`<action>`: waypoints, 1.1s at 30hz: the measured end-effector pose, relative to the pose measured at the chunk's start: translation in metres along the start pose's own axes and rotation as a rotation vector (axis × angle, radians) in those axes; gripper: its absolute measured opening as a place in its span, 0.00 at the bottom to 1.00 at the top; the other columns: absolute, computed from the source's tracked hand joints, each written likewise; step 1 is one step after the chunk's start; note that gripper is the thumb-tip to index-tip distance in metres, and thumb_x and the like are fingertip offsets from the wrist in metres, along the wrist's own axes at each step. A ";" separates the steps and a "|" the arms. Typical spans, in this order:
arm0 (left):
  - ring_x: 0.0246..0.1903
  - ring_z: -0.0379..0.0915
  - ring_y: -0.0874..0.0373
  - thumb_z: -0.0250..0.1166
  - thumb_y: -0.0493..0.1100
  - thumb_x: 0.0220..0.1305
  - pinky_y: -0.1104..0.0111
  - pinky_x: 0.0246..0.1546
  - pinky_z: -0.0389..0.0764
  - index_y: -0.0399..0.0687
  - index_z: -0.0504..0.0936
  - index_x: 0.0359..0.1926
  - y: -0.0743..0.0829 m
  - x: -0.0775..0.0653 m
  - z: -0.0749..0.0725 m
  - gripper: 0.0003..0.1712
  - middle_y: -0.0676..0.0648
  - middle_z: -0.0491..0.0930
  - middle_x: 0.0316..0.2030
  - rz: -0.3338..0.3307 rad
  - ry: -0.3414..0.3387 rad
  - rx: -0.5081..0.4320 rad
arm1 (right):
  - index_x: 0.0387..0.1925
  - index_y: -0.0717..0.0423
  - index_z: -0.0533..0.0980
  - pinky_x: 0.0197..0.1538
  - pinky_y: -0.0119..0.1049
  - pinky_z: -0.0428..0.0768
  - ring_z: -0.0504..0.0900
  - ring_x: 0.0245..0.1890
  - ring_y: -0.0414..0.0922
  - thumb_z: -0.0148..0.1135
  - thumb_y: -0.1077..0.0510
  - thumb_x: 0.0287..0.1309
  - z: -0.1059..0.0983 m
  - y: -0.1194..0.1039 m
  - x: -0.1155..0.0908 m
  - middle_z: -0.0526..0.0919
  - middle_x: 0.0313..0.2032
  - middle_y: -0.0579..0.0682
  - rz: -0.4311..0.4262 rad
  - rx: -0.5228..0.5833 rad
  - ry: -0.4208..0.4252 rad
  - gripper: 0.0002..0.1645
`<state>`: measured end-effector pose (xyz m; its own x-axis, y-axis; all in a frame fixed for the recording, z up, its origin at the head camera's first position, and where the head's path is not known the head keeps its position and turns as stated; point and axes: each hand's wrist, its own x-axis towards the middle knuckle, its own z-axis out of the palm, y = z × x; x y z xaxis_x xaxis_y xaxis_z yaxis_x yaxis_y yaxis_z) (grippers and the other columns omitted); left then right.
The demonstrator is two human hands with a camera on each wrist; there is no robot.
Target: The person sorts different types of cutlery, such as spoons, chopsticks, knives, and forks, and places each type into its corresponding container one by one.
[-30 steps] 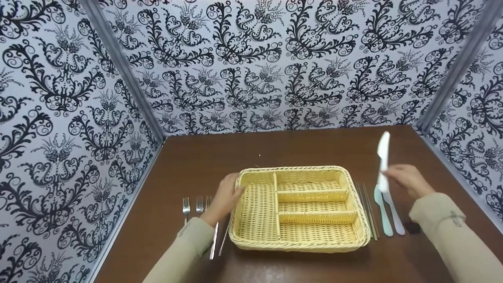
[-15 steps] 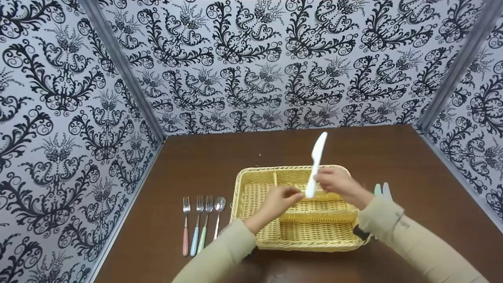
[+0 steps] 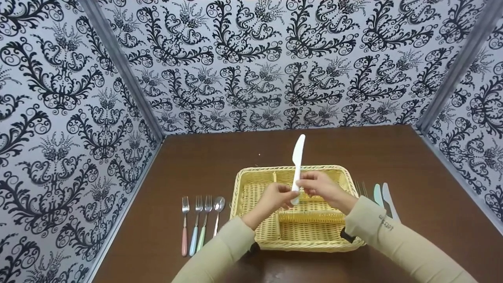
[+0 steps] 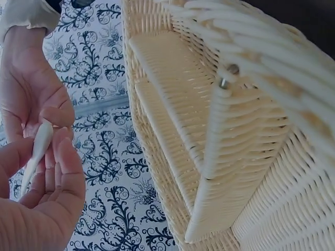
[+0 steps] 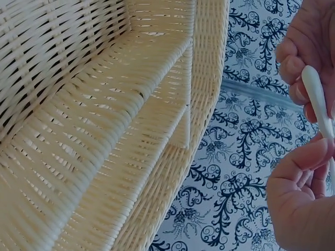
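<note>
A white table knife (image 3: 298, 157) is held up over the wicker basket (image 3: 306, 247), blade tilted up and away. My left hand (image 3: 274, 198) pinches the lower end of its handle between thumb and fingers. Just above that, my right hand (image 3: 324, 188) grips the handle from the other side. In the left wrist view the knife (image 4: 40, 144) runs between both hands' fingertips. The right wrist view shows the rounded handle end of the knife (image 5: 315, 94) beside the left fingers. Dividers split the basket into one long left compartment and several on the right.
Left of the basket lie several forks (image 3: 195, 226) with coloured handles and a spoon (image 3: 218, 206). On its right are a mint knife (image 3: 378, 194), a pale grey knife (image 3: 388, 196) and thin metal sticks (image 3: 360, 188), partly hidden by the right sleeve. Patterned walls enclose the brown table (image 3: 220, 157).
My right hand has brought the white knife leftward from the right side to over the basket. My left hand has left the basket's left rim and taken hold of the handle end.
</note>
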<state>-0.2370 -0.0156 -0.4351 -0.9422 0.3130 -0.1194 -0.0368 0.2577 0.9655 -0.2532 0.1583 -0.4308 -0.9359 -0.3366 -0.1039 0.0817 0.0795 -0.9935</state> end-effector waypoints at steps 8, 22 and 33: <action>0.14 0.72 0.61 0.61 0.31 0.56 0.69 0.23 0.81 0.34 0.74 0.25 -0.002 0.009 -0.039 0.05 0.46 0.75 0.16 -0.202 -0.080 0.136 | 0.44 0.60 0.72 0.34 0.29 0.76 0.74 0.26 0.38 0.57 0.58 0.58 -0.018 -0.002 -0.008 0.78 0.31 0.44 0.065 -0.002 0.044 0.13; 0.49 0.74 0.47 0.54 0.32 0.63 0.67 0.48 0.76 0.24 0.76 0.42 -0.023 0.040 -0.046 0.12 0.31 0.76 0.47 -0.815 -0.525 0.561 | 0.51 0.62 0.65 0.34 0.31 0.77 0.75 0.28 0.39 0.55 0.57 0.60 -0.051 0.005 -0.018 0.77 0.34 0.46 0.088 -0.077 -0.016 0.20; 0.44 0.77 0.58 0.69 0.35 0.49 0.65 0.55 0.71 0.33 0.84 0.34 -0.041 0.056 -0.017 0.11 0.44 0.84 0.37 -0.967 -0.463 0.782 | 0.57 0.67 0.60 0.32 0.31 0.75 0.74 0.27 0.38 0.56 0.55 0.60 -0.049 0.010 -0.021 0.77 0.35 0.47 0.116 -0.081 -0.051 0.29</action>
<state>-0.2940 -0.0241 -0.4775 -0.4396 -0.0530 -0.8966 -0.2768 0.9577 0.0791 -0.2494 0.2123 -0.4361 -0.9029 -0.3684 -0.2217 0.1583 0.1948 -0.9680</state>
